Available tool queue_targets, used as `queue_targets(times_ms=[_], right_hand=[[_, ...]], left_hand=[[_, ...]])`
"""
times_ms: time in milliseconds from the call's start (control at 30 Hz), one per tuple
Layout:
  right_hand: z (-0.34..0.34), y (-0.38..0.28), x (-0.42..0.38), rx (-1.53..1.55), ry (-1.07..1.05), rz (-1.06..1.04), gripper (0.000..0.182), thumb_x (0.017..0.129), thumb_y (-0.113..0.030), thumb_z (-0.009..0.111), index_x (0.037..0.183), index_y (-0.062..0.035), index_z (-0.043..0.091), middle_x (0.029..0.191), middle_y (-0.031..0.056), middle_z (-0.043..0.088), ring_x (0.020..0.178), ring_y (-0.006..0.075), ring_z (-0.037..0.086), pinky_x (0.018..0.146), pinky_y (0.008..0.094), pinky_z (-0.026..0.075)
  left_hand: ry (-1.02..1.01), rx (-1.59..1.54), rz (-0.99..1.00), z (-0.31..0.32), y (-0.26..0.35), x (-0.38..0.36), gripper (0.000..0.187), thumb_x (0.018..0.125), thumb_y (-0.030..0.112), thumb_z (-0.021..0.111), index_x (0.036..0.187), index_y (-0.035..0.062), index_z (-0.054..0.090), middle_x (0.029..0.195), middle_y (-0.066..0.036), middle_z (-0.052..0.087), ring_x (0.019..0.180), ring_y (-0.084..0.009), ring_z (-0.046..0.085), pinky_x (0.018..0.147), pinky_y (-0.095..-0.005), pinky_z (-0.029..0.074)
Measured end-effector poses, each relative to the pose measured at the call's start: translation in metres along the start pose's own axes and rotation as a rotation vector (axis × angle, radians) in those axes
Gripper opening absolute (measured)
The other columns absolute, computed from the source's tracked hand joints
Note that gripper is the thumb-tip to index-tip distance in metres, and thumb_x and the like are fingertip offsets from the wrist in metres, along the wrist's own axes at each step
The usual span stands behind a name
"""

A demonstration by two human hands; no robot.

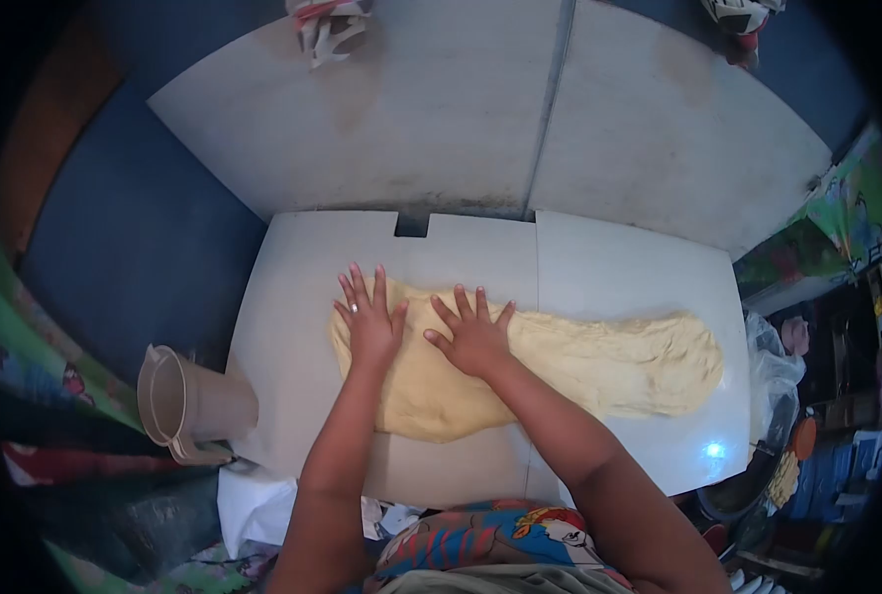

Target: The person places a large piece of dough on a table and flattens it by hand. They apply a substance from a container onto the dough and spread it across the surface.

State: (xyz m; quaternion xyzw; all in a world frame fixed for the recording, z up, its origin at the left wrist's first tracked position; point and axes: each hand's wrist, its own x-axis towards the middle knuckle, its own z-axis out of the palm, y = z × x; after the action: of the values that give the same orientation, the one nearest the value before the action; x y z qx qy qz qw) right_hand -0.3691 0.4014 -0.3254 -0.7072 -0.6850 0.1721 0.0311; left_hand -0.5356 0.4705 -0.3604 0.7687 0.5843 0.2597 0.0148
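A long slab of pale yellow dough [619,361] lies across the white tabletop [292,297]. Its left part is wider and smoother, and its right end is wrinkled and rounded. My left hand [371,322] rests flat on the dough near its left end, fingers spread, with a ring on one finger. Just right of it, my right hand [473,337] presses palm down on the dough, its fingers apart too. Neither hand grips anything.
A beige plastic pitcher [218,404] stands at the table's left edge. Light wall panels [441,109] rise behind the table, which has a square notch [412,226] at its back edge. At right are a clear plastic bag [773,361] and a dark pan [743,495].
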Motion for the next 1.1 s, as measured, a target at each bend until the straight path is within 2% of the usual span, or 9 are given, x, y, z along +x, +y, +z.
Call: queue_targets(times_ms=[100, 167, 333, 400, 500, 600, 833, 967, 1100], right_hand=[[-0.003, 0.002, 0.031, -0.061, -0.017, 0.044, 0.063, 0.091, -0.061, 0.029, 0.147, -0.0346, 0.018, 0.156, 0.0091, 0.009, 0.142, 0.0382, 0.009, 0.099, 0.0757, 0.004], [0.006, 0.01, 0.054, -0.078, 0.014, 0.046, 0.061, 0.092, -0.059, 0.03, 0.147, -0.0343, 0.02, 0.156, 0.0097, 0.009, 0.141, 0.0397, 0.009, 0.099, 0.0755, 0.002], [-0.002, 0.024, 0.074, 0.011, -0.061, 0.004, 0.059, 0.093, -0.052, 0.033, 0.147, -0.032, 0.022, 0.155, 0.0113, 0.009, 0.141, 0.0393, 0.009, 0.103, 0.0714, 0.002], [0.02, 0.045, 0.071, 0.383, 0.19, -0.106, 0.058, 0.094, -0.05, 0.033, 0.147, -0.0283, 0.023, 0.155, 0.0127, 0.01, 0.142, 0.0366, 0.01, 0.107, 0.0656, 0.004], [0.004, 0.053, 0.017, 0.237, 0.347, -0.022, 0.06, 0.094, -0.052, 0.032, 0.147, -0.0254, 0.024, 0.155, 0.0142, 0.01, 0.142, 0.0349, 0.01, 0.109, 0.061, 0.003], [0.009, 0.06, -0.039, -0.123, 0.047, 0.135, 0.063, 0.094, -0.056, 0.029, 0.148, -0.0252, 0.022, 0.155, 0.0137, 0.012, 0.142, 0.0355, 0.009, 0.108, 0.0629, 0.0], [-0.014, 0.071, 0.006, -0.02, -0.047, 0.215, 0.057, 0.094, -0.059, 0.016, 0.147, -0.0372, 0.018, 0.156, 0.0054, 0.009, 0.143, 0.0343, 0.004, 0.102, 0.0716, -0.005], [-0.013, 0.084, 0.034, -0.05, 0.056, 0.203, 0.052, 0.095, -0.054, 0.023, 0.145, -0.0386, 0.024, 0.156, 0.0046, 0.009, 0.143, 0.0344, 0.005, 0.101, 0.0732, -0.005], [-0.013, 0.112, 0.062, 0.088, -0.024, 0.066, 0.047, 0.095, -0.046, 0.032, 0.142, -0.0376, 0.033, 0.156, 0.006, 0.011, 0.143, 0.0315, 0.007, 0.105, 0.0683, -0.002]], left_hand=[[-0.117, 0.182, 0.28, -0.013, 0.021, -0.013, 0.074, 0.092, 0.056, 0.036, 0.145, 0.0061, 0.026, 0.15, -0.023, 0.021, 0.141, -0.0391, 0.013, 0.11, -0.0588, 0.006], [-0.48, -0.177, 0.271, -0.004, 0.041, -0.029, 0.077, 0.093, 0.053, 0.036, 0.146, -0.0008, 0.016, 0.15, -0.025, 0.018, 0.141, -0.0388, 0.012, 0.112, -0.0528, 0.007], [-0.459, -0.002, 0.294, 0.003, 0.052, 0.003, 0.084, 0.091, 0.06, 0.036, 0.146, 0.0001, 0.015, 0.15, -0.024, 0.018, 0.141, -0.0332, 0.016, 0.114, -0.0461, 0.009], [-0.481, 0.051, 0.293, 0.008, 0.052, 0.019, 0.085, 0.089, 0.062, 0.035, 0.147, 0.002, 0.015, 0.151, -0.022, 0.018, 0.141, -0.0307, 0.017, 0.114, -0.045, 0.01], [-0.511, 0.117, 0.294, 0.022, 0.052, 0.037, 0.086, 0.088, 0.065, 0.035, 0.148, 0.0071, 0.015, 0.151, -0.02, 0.019, 0.142, -0.0274, 0.017, 0.114, -0.0436, 0.01], [-0.548, 0.13, 0.249, 0.031, 0.055, 0.055, 0.083, 0.088, 0.066, 0.033, 0.148, 0.0107, 0.017, 0.153, -0.018, 0.016, 0.142, -0.027, 0.017, 0.115, -0.043, 0.009], [-0.278, 0.02, 0.204, 0.032, 0.071, 0.027, 0.08, 0.091, 0.059, 0.036, 0.146, 0.0034, 0.02, 0.152, -0.021, 0.013, 0.141, -0.0326, 0.018, 0.113, -0.05, 0.009], [-0.417, 0.017, 0.252, 0.015, 0.121, -0.003, 0.078, 0.093, 0.056, 0.031, 0.146, 0.0005, 0.015, 0.153, -0.021, 0.009, 0.141, -0.0342, 0.015, 0.112, -0.0539, 0.006], [-0.474, -0.34, 0.287, 0.045, 0.14, -0.023, 0.081, 0.093, 0.057, 0.03, 0.148, 0.0027, 0.006, 0.152, -0.021, 0.014, 0.142, -0.0333, 0.013, 0.112, -0.0522, 0.005]])
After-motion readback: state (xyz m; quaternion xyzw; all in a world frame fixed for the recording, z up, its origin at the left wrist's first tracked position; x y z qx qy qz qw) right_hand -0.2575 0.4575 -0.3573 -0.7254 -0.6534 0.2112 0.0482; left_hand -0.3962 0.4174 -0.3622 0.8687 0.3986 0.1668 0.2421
